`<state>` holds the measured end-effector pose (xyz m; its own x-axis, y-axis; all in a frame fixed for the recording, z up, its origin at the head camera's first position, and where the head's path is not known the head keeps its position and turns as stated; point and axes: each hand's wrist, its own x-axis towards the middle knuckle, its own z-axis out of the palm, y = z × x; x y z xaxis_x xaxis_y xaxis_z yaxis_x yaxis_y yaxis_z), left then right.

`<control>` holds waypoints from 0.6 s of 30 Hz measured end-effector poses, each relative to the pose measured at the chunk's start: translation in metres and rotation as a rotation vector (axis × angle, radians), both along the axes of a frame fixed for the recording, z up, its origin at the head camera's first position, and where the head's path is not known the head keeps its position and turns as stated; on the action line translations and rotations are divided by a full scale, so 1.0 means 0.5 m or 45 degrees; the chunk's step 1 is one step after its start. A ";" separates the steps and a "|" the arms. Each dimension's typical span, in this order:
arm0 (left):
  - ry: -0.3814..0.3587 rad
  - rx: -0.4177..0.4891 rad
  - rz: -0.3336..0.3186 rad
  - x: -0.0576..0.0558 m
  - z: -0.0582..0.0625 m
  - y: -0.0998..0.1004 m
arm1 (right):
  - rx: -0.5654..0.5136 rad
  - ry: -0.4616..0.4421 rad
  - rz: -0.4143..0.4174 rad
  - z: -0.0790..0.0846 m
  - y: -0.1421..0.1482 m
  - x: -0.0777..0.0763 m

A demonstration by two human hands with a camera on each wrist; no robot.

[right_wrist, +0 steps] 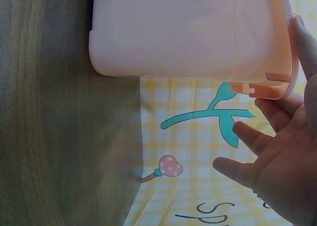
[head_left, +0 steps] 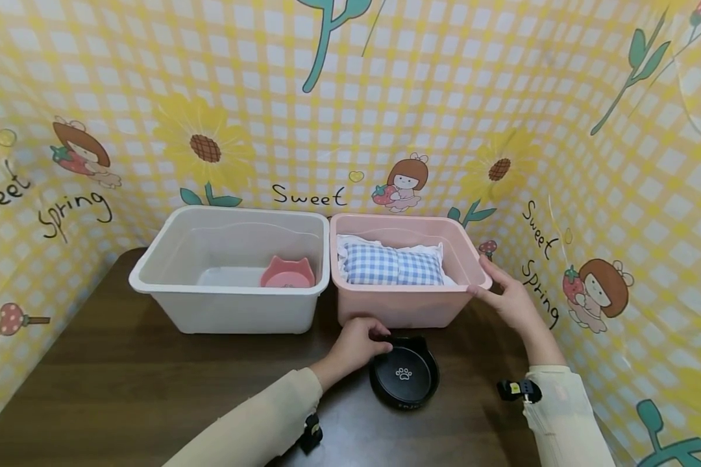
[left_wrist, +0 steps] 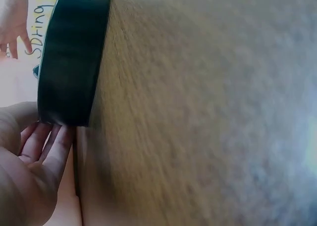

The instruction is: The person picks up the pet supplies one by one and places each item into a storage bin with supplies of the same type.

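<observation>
On the wooden table, a round black pet bowl (head_left: 407,383) with a white paw print and a raised ear-like tip lies in front of the pink bin (head_left: 403,308). My left hand (head_left: 353,350) pinches the bowl's rim at its far left; the wrist view shows the fingers (left_wrist: 57,146) against the bowl's side. At the front right corner of the pink bin, my right hand (head_left: 511,301) holds the rim, thumb on the front and index finger along the right side, the other fingers (right_wrist: 240,169) spread below. Inside that bin rests a blue-and-white checked cushion (head_left: 394,264) with a ruffled white edge.
A light grey bin (head_left: 239,311) stands left of the pink one, rims side by side. In its right end sits a pink cat-eared bowl (head_left: 288,272). Yellow checked cloth (head_left: 304,143) with flowers and cartoon figures rises behind and on both sides of the table (head_left: 117,376).
</observation>
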<state>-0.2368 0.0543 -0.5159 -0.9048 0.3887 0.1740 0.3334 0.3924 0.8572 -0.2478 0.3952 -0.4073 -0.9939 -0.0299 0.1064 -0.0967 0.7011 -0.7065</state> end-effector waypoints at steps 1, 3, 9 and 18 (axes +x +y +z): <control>-0.004 0.008 0.010 0.000 0.000 0.000 | -0.001 -0.003 -0.001 0.000 0.000 0.000; -0.012 0.024 0.032 0.000 0.000 0.001 | -0.003 -0.012 -0.002 0.001 -0.002 -0.001; -0.026 0.038 0.068 0.001 -0.005 0.000 | -0.013 -0.025 -0.008 -0.001 -0.005 -0.002; -0.070 0.050 0.033 0.009 0.005 -0.008 | -0.010 -0.021 -0.018 -0.002 -0.005 0.001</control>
<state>-0.2322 0.0503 -0.5133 -0.9232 0.3586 0.1386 0.2756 0.3661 0.8888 -0.2474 0.3929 -0.4081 -0.9958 -0.0152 0.0902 -0.0752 0.6970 -0.7132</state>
